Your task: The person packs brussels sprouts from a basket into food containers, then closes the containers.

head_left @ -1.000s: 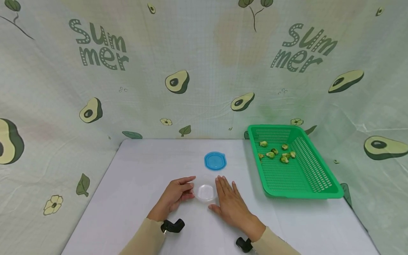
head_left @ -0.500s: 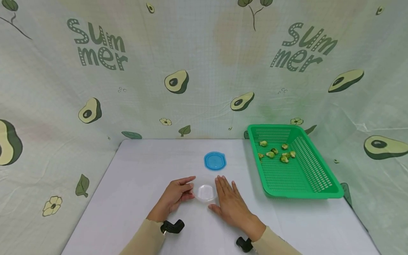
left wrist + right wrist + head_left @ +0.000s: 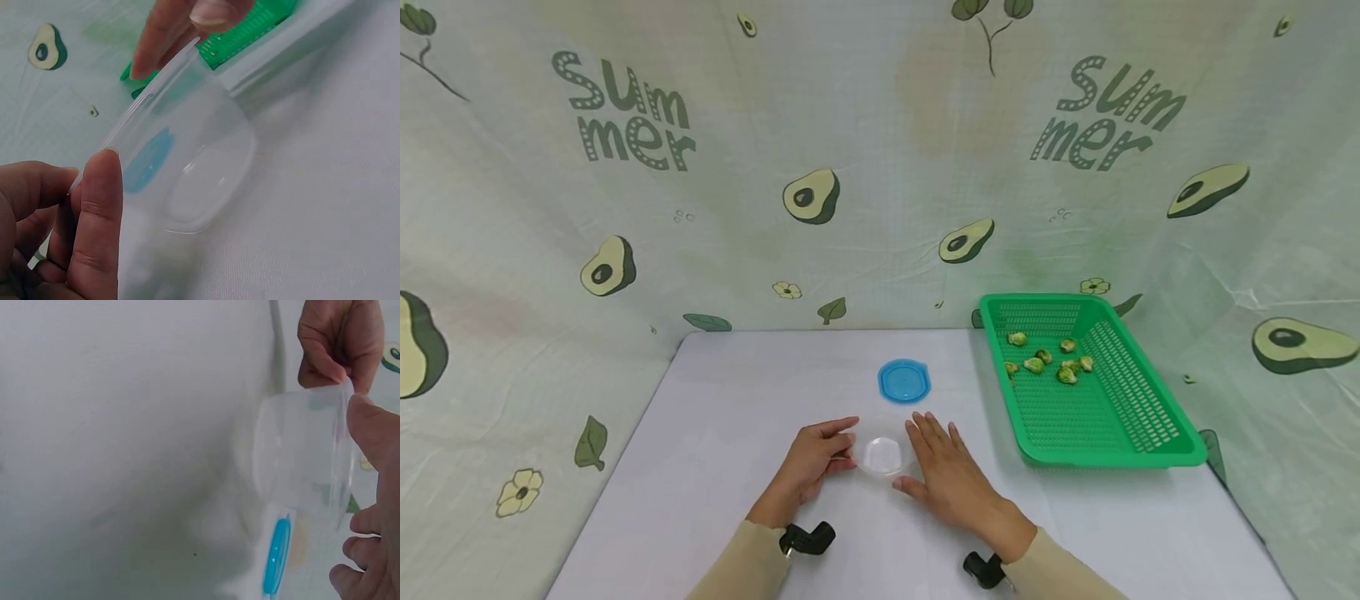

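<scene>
- One pale cloth (image 3: pixel 887 283) hangs behind the table and at both sides, starting from the far left; it bears printed halved avocados (image 3: pixel 811 197), leaves (image 3: pixel 591 442) and flowers (image 3: pixel 520 493).
- The table (image 3: pixel 760 358) has a white surface and carries all the loose objects.
- On the left, a beige sleeve (image 3: pixel 741 567) reaches in from the near edge, with a black wrist device (image 3: pixel 808 539) at its cuff.
- The left hand (image 3: pixel 812 458) is partly closed, its thumb and a finger pinching the left side of the container's rim.
- Between the two hands, the clear plastic container (image 3: pixel 882 455) sits upright on the table, open side up; its walls are see-through, and nothing lies over its mouth.
- Just beyond the container and slightly to its right, a blue lid (image 3: pixel 904 381) lies flat on the table, apart from both hands.
- The right hand (image 3: pixel 951 479) is open, its fingers extended and its thumb spread away from them; it rests against the right side of the container without gripping it.
- Behind that hand come a second black device (image 3: pixel 983 570) and a right sleeve (image 3: pixel 1060 571), also beige.
- Farthest right on the table stands a green basket (image 3: pixel 1112 429) with perforated walls; several small green sprouts (image 3: pixel 1067 375) lie toward its far end.
</scene>
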Demonstrator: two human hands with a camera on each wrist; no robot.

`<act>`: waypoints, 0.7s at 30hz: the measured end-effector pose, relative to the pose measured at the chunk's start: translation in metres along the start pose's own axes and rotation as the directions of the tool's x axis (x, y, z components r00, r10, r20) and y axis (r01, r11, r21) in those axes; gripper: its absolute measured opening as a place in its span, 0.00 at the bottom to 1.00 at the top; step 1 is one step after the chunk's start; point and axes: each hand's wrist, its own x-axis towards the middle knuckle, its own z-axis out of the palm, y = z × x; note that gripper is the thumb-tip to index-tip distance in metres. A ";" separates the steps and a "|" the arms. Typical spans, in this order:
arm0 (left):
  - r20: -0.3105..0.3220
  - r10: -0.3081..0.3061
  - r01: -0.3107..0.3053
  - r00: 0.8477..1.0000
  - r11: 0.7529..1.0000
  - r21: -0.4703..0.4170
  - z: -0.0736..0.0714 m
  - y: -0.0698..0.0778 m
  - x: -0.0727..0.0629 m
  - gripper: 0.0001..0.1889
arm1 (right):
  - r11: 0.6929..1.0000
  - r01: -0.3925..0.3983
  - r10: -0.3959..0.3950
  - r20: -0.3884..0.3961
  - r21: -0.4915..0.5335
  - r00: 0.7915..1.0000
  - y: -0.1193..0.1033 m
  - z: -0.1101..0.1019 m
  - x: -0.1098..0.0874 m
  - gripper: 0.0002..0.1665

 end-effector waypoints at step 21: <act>-0.016 -0.009 0.009 1.000 1.000 0.014 0.001 0.001 -0.004 0.23 | 0.979 0.049 -0.023 -0.129 0.200 0.991 0.065 -0.172 -0.018 0.36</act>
